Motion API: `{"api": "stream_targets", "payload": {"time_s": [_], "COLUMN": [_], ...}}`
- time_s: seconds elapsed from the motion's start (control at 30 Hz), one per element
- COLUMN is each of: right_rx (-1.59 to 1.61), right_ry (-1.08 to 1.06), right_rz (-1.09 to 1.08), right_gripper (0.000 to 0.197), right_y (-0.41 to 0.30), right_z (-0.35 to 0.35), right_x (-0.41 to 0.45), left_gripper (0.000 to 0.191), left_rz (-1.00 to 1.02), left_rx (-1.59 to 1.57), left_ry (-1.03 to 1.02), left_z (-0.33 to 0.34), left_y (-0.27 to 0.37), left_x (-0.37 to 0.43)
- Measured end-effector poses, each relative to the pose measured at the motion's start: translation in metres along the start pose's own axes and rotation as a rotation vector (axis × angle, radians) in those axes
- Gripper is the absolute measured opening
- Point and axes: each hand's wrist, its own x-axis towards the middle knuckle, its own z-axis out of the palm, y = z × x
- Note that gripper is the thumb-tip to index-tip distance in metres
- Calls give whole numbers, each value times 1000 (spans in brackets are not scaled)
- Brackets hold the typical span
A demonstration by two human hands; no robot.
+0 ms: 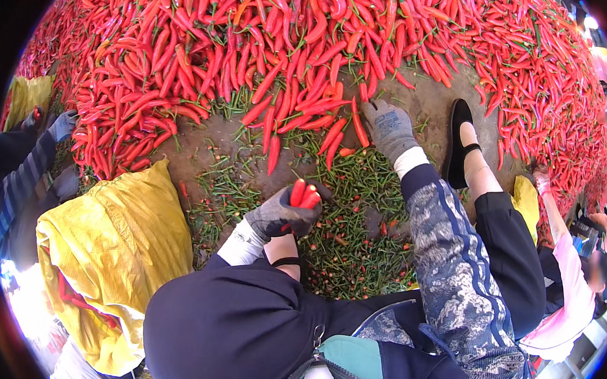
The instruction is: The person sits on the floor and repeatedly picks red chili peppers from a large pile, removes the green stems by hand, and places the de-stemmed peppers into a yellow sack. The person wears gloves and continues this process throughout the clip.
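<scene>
My left hand [281, 214], in a grey work glove, is closed around several red chili peppers [309, 197], whose stemless ends stick up out of the fist. Farther forward and to the right, my right hand [389, 126], gloved the same way, reaches palm down to the near edge of the chili heap [301, 59]. Its fingertips meet the end of one red chili [363, 92], and another chili [358, 122] lies just left of the fingers. Whether those fingers grip anything is hidden. Green stems [357, 203] litter the ground between my legs.
At my left stands a yellow woven sack [124, 230] with red chilies showing at its opening. My black shoe [458, 141] rests on the brown floor [436, 106]. Co-workers sit on both sides: a striped sleeve [27, 183] at left, a pink shirt [562, 304] at right, beside another yellow sack [525, 205].
</scene>
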Motion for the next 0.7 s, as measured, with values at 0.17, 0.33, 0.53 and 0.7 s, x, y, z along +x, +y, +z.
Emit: {"api": "stream_targets", "payload": {"time_s": [0.17, 0.33, 0.53, 0.7], "right_rx": [611, 1515, 529, 476], "right_ry": [402, 25, 297, 237], "right_rz": [187, 516, -77, 302], "right_gripper": [28, 26, 16, 26], "right_y": [-44, -120, -121, -83], "right_z": [-19, -21, -22, -20], "right_x": [-53, -87, -96, -74], "left_gripper": [35, 34, 34, 30], "left_rz": [294, 397, 164, 21], "left_rx": [6, 85, 171, 155], "left_ry": [278, 121, 158, 302], "left_z": [-12, -21, -23, -20], "left_y": [-7, -15, -24, -15], "left_x": [13, 17, 25, 22]}}
